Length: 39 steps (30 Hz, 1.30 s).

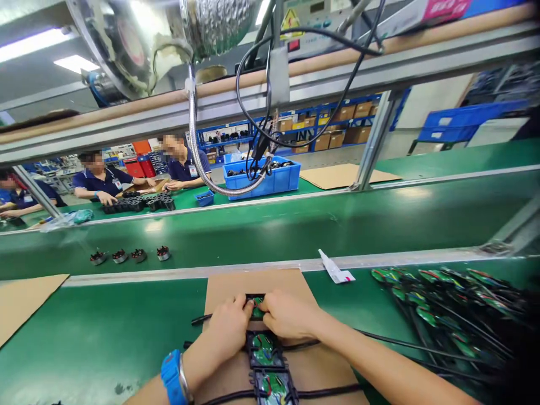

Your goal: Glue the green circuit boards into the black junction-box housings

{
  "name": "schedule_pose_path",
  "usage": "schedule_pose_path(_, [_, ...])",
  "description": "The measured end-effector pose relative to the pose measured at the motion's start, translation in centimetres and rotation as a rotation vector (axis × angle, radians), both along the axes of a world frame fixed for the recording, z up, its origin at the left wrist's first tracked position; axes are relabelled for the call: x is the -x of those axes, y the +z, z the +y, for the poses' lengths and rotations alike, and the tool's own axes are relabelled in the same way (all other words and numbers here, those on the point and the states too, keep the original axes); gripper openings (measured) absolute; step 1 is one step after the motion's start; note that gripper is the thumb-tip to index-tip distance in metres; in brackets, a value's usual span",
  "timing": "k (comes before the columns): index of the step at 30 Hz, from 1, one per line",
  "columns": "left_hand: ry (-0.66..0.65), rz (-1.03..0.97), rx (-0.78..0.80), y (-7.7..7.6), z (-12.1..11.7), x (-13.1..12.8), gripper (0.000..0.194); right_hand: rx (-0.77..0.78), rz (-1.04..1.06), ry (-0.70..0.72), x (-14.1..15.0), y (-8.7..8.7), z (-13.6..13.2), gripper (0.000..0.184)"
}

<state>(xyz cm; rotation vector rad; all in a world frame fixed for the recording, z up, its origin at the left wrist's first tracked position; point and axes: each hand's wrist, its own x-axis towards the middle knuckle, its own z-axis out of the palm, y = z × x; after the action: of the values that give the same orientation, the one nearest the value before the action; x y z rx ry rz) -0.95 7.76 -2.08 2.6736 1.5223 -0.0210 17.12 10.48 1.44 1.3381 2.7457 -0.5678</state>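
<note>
My left hand (pixel 225 329) and my right hand (pixel 289 315) meet at a small black housing with a green circuit board (pixel 257 307) inside it. Fingers of both hands are bent and press on its two sides, hiding part of it. Toward me, two more black housings lie in a row, the middle one with a green board (pixel 264 349) and the nearest with another board (pixel 274 387). Black cables run out sideways from them. All rest on a sheet of brown cardboard (pixel 230 281). A blue watch (pixel 172 376) is on my left wrist.
A pile of green boards with black cables (pixel 447 304) lies at right. A white tube (pixel 335 269) sits near the metal ledge. Several round metal parts (pixel 138 256) stand on the green belt (pixel 253 236). Beyond are a blue bin (pixel 264 181) and co-workers (pixel 101 180). A cable (pixel 312 143) hangs overhead.
</note>
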Motion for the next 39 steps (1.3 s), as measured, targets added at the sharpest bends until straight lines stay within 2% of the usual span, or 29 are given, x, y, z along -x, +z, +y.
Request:
schedule_pose_path(3, [-0.021, -0.061, -0.038, 1.1, 0.7, 0.3, 0.041, 0.064, 0.041, 0.023, -1.0, 0.5, 0.3, 0.022])
schedule_pose_path(7, [-0.116, -0.189, -0.059, 1.2, 1.4, 0.3, 0.03, 0.118, 0.105, -0.023, -2.8, 0.7, 0.5, 0.04])
schedule_pose_path(11, [-0.233, -0.257, -0.014, -0.2, 1.3, 0.0, 0.026, 0.046, 0.118, -0.096, -3.1, 0.2, 0.0, 0.018])
schedule_pose_path(15, [-0.211, -0.303, -0.02, -1.2, 1.1, 0.1, 0.028, -0.045, 0.126, -0.075, -2.6, -0.8, -0.5, 0.013])
schedule_pose_path(22, [-0.179, -0.322, 0.007, -1.1, 0.9, 0.2, 0.028, -0.174, 0.164, -0.021, -3.3, -3.4, 0.2, 0.018])
schedule_pose_path(25, [-0.161, -0.309, 0.015, -1.0, 0.9, 0.3, 0.033, -0.177, 0.145, 0.024, -3.6, -3.7, 0.5, 0.019])
schedule_pose_path(31, [-0.197, -0.24, 0.041, -0.5, 1.1, -0.2, 0.054, -0.2, 0.048, 0.049, -3.2, -3.1, 0.8, 0.02])
schedule_pose_path(35, [-0.2, -0.155, 0.051, -0.4, 1.0, -0.6, 0.054, -0.193, 0.008, 0.078, -3.1, -4.3, 0.6, 0.021])
schedule_pose_path(39, [-0.241, -0.101, 0.038, -0.3, 1.1, -0.8, 0.051, -0.282, -0.001, 0.126, -3.1, -5.7, -0.2, 0.021])
